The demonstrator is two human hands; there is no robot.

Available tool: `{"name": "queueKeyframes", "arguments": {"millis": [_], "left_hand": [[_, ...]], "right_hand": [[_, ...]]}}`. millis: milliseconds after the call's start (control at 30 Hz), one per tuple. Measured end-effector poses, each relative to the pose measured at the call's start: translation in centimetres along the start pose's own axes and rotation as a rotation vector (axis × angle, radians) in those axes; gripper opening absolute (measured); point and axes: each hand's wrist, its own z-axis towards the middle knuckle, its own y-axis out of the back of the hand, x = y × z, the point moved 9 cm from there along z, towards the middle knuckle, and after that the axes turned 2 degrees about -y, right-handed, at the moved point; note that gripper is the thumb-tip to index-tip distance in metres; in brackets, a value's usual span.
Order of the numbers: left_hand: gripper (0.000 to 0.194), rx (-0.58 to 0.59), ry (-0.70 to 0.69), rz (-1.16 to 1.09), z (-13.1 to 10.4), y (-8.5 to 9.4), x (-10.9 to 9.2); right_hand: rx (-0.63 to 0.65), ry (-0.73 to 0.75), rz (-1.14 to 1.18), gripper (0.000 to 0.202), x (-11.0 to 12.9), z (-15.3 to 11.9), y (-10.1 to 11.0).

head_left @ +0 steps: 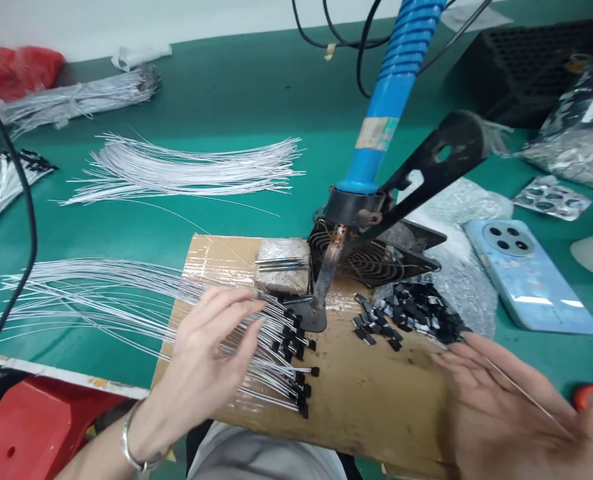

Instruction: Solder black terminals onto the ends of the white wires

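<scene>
My left hand [216,347], a bracelet at its wrist, hovers over a bundle of white wires [121,273] whose ends carry small black connectors [296,340]. Its thumb and fingers are apart, with nothing visible between them. At the lower right, my right hand [516,393] is slightly blurred. A thin metallic strand [526,393] runs across its fingers and palm, held there. The fingertips reach the edge of a pile of loose black connector housings [421,310]. Between the hands, a blue-handled soldering iron [376,147] points down in a black stand, its tip close to a dark plate [309,317].
Cardboard [366,407] lies under the work. Behind are a pale block with thin rods [281,267], a black fan [376,257] and another white wire bundle [191,167]. A blue phone [531,280], bubble wrap [461,200] and red-handled scissors [589,395] are at right; a red stool [41,427] lower left.
</scene>
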Motion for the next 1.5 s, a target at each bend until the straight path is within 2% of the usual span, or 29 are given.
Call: {"name": "queueKeyframes", "arguments": {"millis": [33, 67, 167, 200, 267, 367, 467, 600, 700, 900, 1067, 1167, 1300, 1400, 1500], "left_hand": [[0.025, 0.002, -0.059, 0.111, 0.4, 0.6, 0.4], [0.028, 0.009, -0.108, 0.244, 1.0, 1.0, 1.2], [0.047, 0.132, -0.206, 0.654, 4.0, 0.6, 5.0], [0.050, 0.209, -0.269, 0.722, 5.1, -0.1, 6.2], [0.043, 0.326, -0.380, 0.764, 7.1, -1.4, 8.4], [0.034, 0.349, -0.415, 0.767, 10.1, -2.0, 10.9], [0.037, 0.302, -0.404, 0.772, 12.6, -2.4, 12.0], [0.037, 0.331, -0.452, 0.740, 14.7, -3.9, 11.6], [0.035, 0.393, -0.484, 0.715, 15.5, -4.6, 11.1], [0.018, 0.489, -0.514, 0.685, 14.5, -3.4, 10.8], [0.016, 0.453, -0.497, 0.628, 13.6, -3.1, 11.1], [0.015, 0.362, -0.444, 0.567, 13.8, -2.3, 11.5], [0.018, 0.157, -0.347, 0.450, 13.3, 1.2, 10.9], [0.015, 0.009, -0.323, 0.380, 10.8, 4.1, 8.7], [0.006, -0.101, -0.352, 0.343, 6.9, 6.0, 5.7]], "right_hand": [[-0.057, 0.019, -0.013, 0.053, -0.3, 0.6, 1.1], [-0.039, 0.000, -0.033, 0.051, -0.9, 1.2, 1.4], [-0.096, 0.027, -0.039, 0.048, -1.7, 1.8, 2.2], [-0.116, 0.044, -0.041, 0.046, -1.9, 1.8, 2.3], [-0.119, 0.062, -0.054, 0.043, -2.1, 1.9, 2.2], [-0.057, 0.080, -0.066, 0.042, -2.3, 2.1, 1.8], [0.021, 0.110, -0.083, 0.040, -2.1, 1.8, 1.0], [-0.091, 0.157, -0.087, 0.032, -1.0, 0.5, 0.9], [-0.094, 0.154, -0.102, 0.030, -0.4, -0.2, 0.2], [-0.100, 0.107, -0.091, 0.030, -0.5, -0.3, 0.2], [-0.080, 0.061, -0.095, 0.034, -0.3, -1.2, -0.7], [-0.063, 0.066, -0.075, 0.036, 0.0, -1.6, -1.0], [-0.054, 0.062, -0.065, 0.042, -0.3, -1.0, -0.5], [-0.067, 0.067, -0.092, 0.044, -0.3, -1.0, -0.1], [-0.086, 0.110, -0.111, 0.040, 0.4, -2.3, -0.2]]}}
